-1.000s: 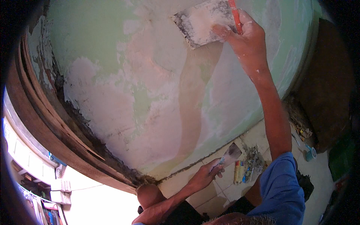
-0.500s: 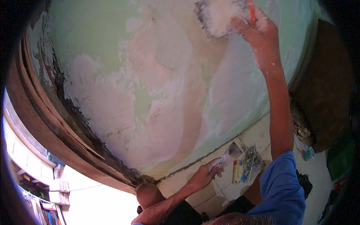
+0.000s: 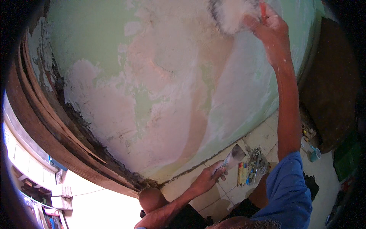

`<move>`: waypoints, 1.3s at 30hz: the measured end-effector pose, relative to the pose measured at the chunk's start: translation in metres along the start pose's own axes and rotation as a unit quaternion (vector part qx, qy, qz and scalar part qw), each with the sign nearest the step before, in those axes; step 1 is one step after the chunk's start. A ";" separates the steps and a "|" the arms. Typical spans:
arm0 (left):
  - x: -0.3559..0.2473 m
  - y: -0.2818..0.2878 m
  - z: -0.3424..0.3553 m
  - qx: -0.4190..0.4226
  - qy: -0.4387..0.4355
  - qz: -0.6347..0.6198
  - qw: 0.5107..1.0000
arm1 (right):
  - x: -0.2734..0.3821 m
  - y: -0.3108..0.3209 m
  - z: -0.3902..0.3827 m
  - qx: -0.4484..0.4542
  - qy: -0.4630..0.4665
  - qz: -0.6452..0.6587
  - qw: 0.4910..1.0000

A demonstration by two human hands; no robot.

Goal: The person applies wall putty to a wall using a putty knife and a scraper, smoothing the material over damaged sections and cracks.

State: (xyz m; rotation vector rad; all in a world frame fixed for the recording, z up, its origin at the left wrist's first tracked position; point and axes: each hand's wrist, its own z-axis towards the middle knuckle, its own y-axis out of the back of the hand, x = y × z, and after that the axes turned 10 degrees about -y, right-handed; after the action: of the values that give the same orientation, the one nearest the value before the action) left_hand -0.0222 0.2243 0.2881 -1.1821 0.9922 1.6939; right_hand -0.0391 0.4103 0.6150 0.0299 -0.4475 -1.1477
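High on the patchy green and white wall (image 3: 171, 87), my right hand (image 3: 275, 34) grips a wide putty knife (image 3: 233, 17) with a red handle. Its square blade, smeared with whitish filler and dark at the edges, lies close against the wall and is slightly blurred. Lower down, my left hand (image 3: 206, 180) is closed round a narrower putty knife (image 3: 237, 153), its grey blade pointing up and away from me over the floor. The fingers of my left hand hide much of that handle.
A wooden door frame (image 3: 57, 141) with a crumbling edge borders the wall at left. On the floor tiles (image 3: 213, 202) lie a yellow box (image 3: 242, 173) and a heap of debris (image 3: 260, 160). A teal cup (image 3: 315, 154) and a green container (image 3: 345, 162) stand at right.
My right hand has slid the wide putty knife a little to the right and upward along the wall. My left hand stays in place with its putty knife.
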 end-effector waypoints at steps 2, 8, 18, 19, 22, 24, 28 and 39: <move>-0.004 0.000 0.000 0.000 0.000 0.001 1.000 | 0.001 -0.005 -0.010 0.050 0.032 -0.012 0.998; 0.016 -0.004 0.004 0.000 -0.042 0.015 0.999 | -0.016 -0.019 -0.023 0.106 0.012 -0.066 0.992; 0.009 -0.003 0.002 -0.002 -0.006 -0.041 0.999 | 0.009 -0.033 -0.012 0.073 0.022 -0.016 0.997; 0.010 -0.002 0.003 0.001 -0.024 -0.020 1.000 | 0.008 -0.034 -0.004 0.050 0.036 -0.036 0.997; 0.011 -0.003 0.003 0.000 -0.054 0.010 0.998 | 0.004 -0.027 0.019 -0.012 0.055 -0.074 0.996; 0.007 -0.003 0.002 -0.008 -0.047 0.009 0.999 | 0.004 -0.015 0.029 -0.028 0.026 -0.047 0.998; -0.001 -0.005 0.000 -0.024 -0.030 0.008 0.999 | 0.000 0.004 0.025 -0.031 -0.020 0.011 0.999; -0.001 -0.007 0.001 -0.008 -0.002 -0.030 1.000 | 0.008 -0.012 0.027 0.071 -0.008 -0.013 0.997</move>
State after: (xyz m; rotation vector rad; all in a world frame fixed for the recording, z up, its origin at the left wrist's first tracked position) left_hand -0.0161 0.2272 0.2885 -1.2060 0.9330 1.6599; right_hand -0.0565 0.4036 0.6393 0.1501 -0.5431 -1.1400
